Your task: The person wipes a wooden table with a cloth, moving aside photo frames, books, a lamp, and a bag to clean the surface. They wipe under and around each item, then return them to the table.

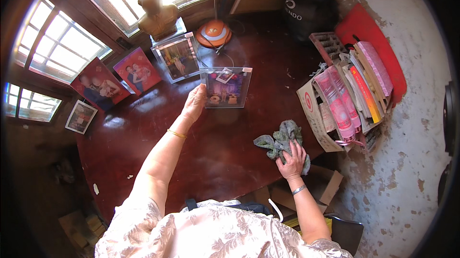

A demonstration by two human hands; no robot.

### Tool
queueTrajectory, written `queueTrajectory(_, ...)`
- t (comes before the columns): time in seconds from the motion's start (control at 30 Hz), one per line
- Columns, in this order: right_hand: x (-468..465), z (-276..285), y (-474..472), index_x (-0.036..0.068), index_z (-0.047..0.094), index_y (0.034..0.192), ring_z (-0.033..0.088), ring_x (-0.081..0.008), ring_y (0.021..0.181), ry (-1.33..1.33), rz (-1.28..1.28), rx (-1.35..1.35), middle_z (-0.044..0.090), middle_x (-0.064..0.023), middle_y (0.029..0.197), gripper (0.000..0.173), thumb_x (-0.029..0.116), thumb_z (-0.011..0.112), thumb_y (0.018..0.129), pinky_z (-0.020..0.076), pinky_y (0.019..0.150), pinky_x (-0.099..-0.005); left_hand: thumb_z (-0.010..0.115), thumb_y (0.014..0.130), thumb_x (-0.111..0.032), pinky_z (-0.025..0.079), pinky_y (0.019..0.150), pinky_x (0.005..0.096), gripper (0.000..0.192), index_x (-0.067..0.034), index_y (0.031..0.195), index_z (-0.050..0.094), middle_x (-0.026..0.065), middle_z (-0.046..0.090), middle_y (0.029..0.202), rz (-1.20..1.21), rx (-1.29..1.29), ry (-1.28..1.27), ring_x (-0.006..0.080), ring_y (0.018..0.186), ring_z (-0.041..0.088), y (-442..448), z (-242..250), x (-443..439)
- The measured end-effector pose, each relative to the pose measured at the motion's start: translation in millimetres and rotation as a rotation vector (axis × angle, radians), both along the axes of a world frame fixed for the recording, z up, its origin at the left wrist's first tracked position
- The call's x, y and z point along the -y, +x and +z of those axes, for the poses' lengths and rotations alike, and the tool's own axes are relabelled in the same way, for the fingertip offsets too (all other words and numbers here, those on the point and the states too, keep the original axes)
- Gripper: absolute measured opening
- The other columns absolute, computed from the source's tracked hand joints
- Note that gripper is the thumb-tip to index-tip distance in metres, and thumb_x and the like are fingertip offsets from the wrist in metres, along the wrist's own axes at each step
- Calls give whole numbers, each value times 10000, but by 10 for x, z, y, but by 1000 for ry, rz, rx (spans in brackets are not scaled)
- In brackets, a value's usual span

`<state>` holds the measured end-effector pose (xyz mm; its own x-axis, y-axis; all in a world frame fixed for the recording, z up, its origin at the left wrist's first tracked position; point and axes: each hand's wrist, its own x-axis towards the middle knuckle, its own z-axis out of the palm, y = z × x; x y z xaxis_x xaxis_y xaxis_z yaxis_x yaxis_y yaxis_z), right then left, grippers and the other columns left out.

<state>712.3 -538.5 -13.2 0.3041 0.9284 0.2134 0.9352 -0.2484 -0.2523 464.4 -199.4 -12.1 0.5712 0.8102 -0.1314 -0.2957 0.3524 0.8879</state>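
My left hand [196, 102] grips the left edge of a clear-framed photo [226, 89], which stands on the dark red wooden table [201, 150]. Over by the table's right front edge, my right hand [293, 159] rests on a crumpled grey-green cloth [284, 139], its fingers spread over the fabric. Another clear-framed photo [176, 58] stands just behind and left of the held one. Further left are two photos with red backgrounds [138, 71] [100, 84] and a small white-edged photo [81, 117].
A bust [158, 17] and an orange desk lamp [214, 34] stand at the back near the windows. A black bag [309, 13] is at the back right. Along the peeling wall, a cardboard box [312, 114] holds pink packages and papers. Open cardboard [330, 186] lies below the table edge.
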Motion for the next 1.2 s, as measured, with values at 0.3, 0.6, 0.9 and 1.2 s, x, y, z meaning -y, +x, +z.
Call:
queueTrajectory(0.3,-358,1,-82,83,727,934,387,-347,1327,-44,8,-33,512,-157,1344,274,262,695,729,299,1076,-520,549,986,-425,239,529,210,309,-181,798,523,-126,366,691,173,-128,74,15,616,303,-530,-2,127)
queueTrajectory(0.6,-1740,112,356,1,615,1152,611,-190,967,269,-75,-1330,666,-124,1139,320,187,464,940,473,875,-350,562,985,-377,387,740,251,224,-167,907,575,-80,481,813,363,-71,-1,65,753,459,-1610,-25,277)
queueTrajectory(0.9,-1892,6,551,12,636,1098,621,-182,948,72,-106,-1667,672,-72,1069,286,232,489,987,488,871,-341,527,994,-397,451,978,348,477,-41,1311,520,100,627,1220,443,-310,73,183,1102,607,-2112,238,674)
queueTrajectory(1.2,-1901,283,464,-4,621,1141,617,-367,1015,354,-58,-345,642,-175,1122,273,147,564,920,505,859,-412,499,1024,-205,520,784,247,248,-56,1200,591,53,669,1042,540,-654,135,104,850,634,-2287,233,1626)
